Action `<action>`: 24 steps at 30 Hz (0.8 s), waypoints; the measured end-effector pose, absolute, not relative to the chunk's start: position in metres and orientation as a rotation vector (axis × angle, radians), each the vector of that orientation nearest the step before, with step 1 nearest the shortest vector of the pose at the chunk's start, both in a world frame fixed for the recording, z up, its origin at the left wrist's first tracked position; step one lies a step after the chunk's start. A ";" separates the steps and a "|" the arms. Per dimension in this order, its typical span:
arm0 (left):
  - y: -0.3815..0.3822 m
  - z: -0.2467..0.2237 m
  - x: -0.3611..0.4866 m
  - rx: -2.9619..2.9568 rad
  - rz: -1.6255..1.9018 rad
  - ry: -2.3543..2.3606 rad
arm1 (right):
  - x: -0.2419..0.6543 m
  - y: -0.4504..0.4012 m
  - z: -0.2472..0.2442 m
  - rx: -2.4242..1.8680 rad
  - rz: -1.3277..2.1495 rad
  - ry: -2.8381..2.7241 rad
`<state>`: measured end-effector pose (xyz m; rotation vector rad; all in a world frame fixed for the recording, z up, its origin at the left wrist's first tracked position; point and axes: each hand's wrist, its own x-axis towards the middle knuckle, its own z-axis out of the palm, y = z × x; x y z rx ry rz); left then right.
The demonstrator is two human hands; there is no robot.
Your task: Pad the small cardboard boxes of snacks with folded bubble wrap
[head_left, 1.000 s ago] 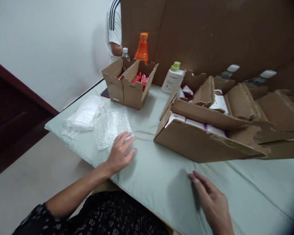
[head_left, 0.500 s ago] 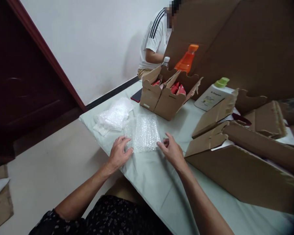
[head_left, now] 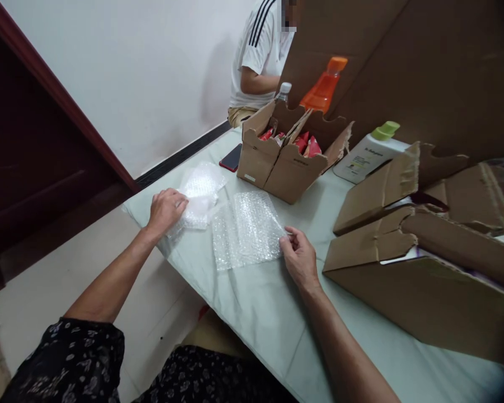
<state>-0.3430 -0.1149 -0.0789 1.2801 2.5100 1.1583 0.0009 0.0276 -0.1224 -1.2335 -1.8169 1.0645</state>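
A clear bubble wrap sheet (head_left: 252, 232) lies flat on the table in front of me. At its right edge, my right hand (head_left: 299, 253) is closed, thumb and fingers pinching the border. My left hand (head_left: 166, 211) reaches over a loose pile of bubble wrap pieces (head_left: 204, 182) to the left, its fingers closed on the near side of a piece there. The fingertips are partly hidden in the plastic. The pile and the flat sheet lie close together, almost touching.
Behind the sheet stands a divided cardboard box (head_left: 273, 168) with red packets. A phone (head_left: 231, 158), an orange bottle (head_left: 322, 89) and a white bottle (head_left: 367, 154) are near it. Larger cardboard boxes (head_left: 403, 291) stand at right. Another person (head_left: 256, 67) sits beyond the table (head_left: 273, 330).
My left hand has moved left from the flat sheet's edge to the pile. My right hand has closed on the sheet's right edge. The view has shifted slightly.
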 end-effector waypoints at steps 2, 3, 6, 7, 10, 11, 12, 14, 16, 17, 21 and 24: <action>-0.108 -0.076 -0.350 1.176 1.343 2.437 | 0.001 0.026 -0.124 -1.208 1.096 -1.758; -0.105 -0.073 -0.354 1.119 1.417 2.401 | 0.000 0.026 -0.123 -1.193 1.117 -1.722; -0.095 -0.059 -0.367 0.872 1.681 2.206 | -0.007 0.023 -0.121 -1.154 1.177 -1.637; -0.093 -0.052 -0.371 0.796 1.753 2.128 | -0.011 0.023 -0.121 -1.148 1.191 -1.627; -0.087 -0.028 -0.377 0.720 1.842 2.006 | -0.027 0.020 -0.123 -1.162 1.220 -1.633; -0.086 -0.019 -0.376 0.721 1.872 1.982 | -0.034 0.019 -0.124 -1.173 1.229 -1.639; -0.086 -0.010 -0.373 0.730 1.911 1.958 | -0.041 0.018 -0.125 -1.184 1.237 -1.650; -0.089 0.006 -0.360 0.778 1.978 1.916 | -0.056 0.016 -0.124 -1.193 1.241 -1.691; -0.094 0.018 -0.339 0.862 2.010 1.861 | -0.066 0.013 -0.118 -1.181 1.223 -1.752; -0.098 0.021 -0.325 0.925 2.003 1.831 | -0.068 0.012 -0.113 -1.171 1.206 -1.779; -0.114 0.017 -0.255 1.203 1.820 1.696 | -0.039 0.003 -0.085 -1.154 1.148 -1.812; -0.122 -0.002 -0.193 1.321 1.593 1.598 | 0.012 -0.016 -0.066 -1.066 1.348 -1.759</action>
